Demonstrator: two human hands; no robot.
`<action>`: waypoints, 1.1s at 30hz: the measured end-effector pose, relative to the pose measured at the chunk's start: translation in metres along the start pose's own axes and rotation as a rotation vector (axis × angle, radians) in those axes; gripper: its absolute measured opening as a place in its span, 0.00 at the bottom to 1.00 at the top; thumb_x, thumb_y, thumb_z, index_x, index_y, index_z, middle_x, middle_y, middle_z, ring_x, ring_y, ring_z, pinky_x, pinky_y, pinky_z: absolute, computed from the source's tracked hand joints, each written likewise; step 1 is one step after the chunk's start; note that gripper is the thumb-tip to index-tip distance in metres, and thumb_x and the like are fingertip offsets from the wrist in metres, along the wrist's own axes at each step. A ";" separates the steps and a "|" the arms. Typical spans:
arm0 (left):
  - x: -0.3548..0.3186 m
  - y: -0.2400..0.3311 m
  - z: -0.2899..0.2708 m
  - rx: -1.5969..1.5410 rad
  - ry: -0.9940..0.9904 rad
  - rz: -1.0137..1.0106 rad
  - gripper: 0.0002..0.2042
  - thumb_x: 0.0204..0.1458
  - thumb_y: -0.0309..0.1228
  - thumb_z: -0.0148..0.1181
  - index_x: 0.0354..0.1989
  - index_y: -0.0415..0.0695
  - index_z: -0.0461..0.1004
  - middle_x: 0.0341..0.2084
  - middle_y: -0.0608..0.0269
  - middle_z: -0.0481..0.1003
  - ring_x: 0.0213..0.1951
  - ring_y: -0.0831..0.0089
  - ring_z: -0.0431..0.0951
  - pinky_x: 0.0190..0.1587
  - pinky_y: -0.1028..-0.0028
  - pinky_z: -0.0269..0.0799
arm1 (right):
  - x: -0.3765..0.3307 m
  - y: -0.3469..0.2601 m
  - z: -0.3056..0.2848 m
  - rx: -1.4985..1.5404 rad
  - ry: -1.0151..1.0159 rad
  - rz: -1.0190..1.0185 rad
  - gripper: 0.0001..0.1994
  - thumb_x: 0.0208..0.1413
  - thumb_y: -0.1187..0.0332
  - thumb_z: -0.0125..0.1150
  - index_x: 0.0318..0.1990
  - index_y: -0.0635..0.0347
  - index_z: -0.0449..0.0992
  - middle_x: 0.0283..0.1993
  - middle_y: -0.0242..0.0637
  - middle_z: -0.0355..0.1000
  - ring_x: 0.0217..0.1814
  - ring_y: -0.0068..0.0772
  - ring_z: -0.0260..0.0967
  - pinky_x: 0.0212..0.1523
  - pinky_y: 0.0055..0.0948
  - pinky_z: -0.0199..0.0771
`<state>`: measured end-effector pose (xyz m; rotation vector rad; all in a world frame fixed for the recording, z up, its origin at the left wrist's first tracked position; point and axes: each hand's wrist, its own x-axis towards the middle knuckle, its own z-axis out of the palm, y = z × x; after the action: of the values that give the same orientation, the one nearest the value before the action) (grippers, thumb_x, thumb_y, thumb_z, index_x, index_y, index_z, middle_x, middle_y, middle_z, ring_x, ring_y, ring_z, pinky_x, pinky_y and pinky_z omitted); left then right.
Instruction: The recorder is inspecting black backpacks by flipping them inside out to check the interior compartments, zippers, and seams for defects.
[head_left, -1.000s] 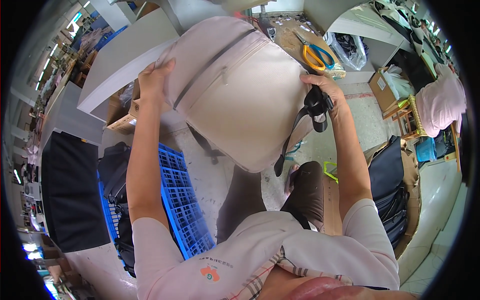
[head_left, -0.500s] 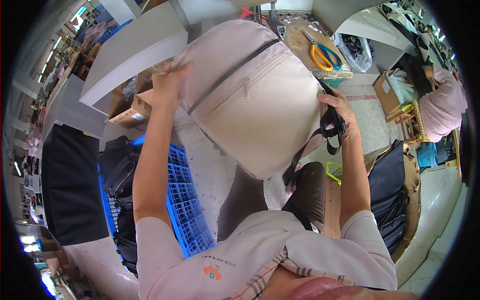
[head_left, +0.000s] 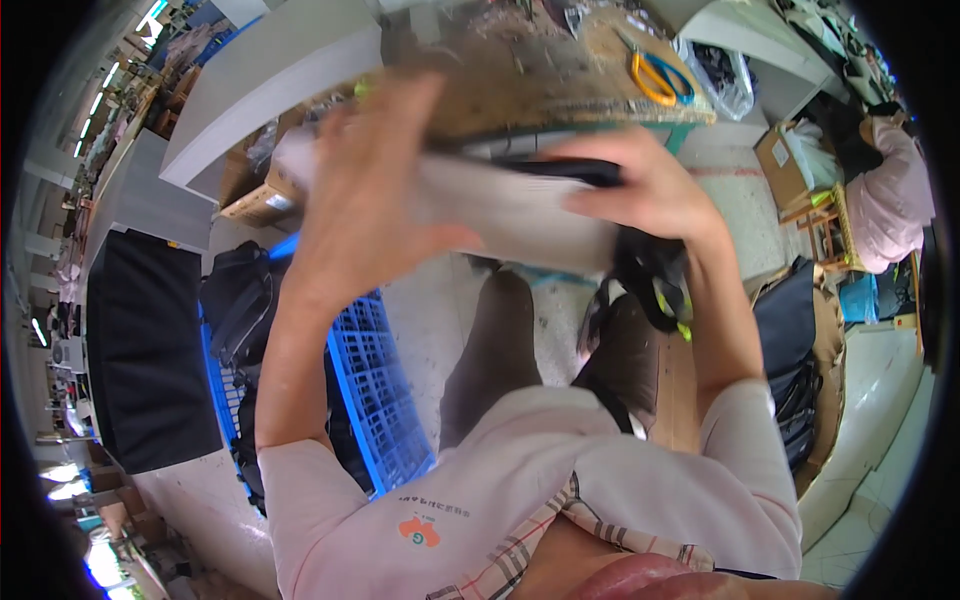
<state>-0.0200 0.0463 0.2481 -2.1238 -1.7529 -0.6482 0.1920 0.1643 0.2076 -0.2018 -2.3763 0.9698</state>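
Note:
A pale beige-pink backpack (head_left: pixel 520 215) with black trim is turned nearly edge-on in front of me, above my knees, blurred by motion. My right hand (head_left: pixel 650 190) grips its right part, the thumb on the near side and the fingers over a black band. Black straps (head_left: pixel 645 270) dangle below that hand. My left hand (head_left: pixel 375 190) lies across the left part of the backpack, smeared by motion. Its thumb points right, apart from the stretched fingers, and no grip shows there. The front pocket is out of sight.
Ahead is a worn worktable (head_left: pixel 480 95) with orange-and-blue-handled scissors (head_left: pixel 660 80). A blue plastic crate (head_left: pixel 375 390) with black bags stands to my left. On the right, black bags (head_left: pixel 785 340) sit in a carton, and another person (head_left: pixel 885 200) sits farther off.
The backpack has tipped from front-facing to nearly edge-on. Both hands have moved inward, and my left hand has gone from gripping its edge to lying across it.

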 end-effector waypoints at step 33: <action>-0.132 -0.072 0.125 -2.226 0.683 -0.561 0.27 0.42 0.32 0.58 0.51 0.38 0.58 0.50 0.57 0.62 0.52 0.60 0.60 0.56 0.59 0.52 | -0.028 0.043 0.006 0.600 0.675 0.540 0.04 0.42 0.76 0.57 0.28 0.65 0.74 0.24 0.29 0.70 0.22 0.15 0.63 0.24 0.16 0.63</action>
<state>-0.0916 0.0136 0.0696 -0.9891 -0.6910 -3.9442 0.2091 0.1824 0.1618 -0.8134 -1.3644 1.5145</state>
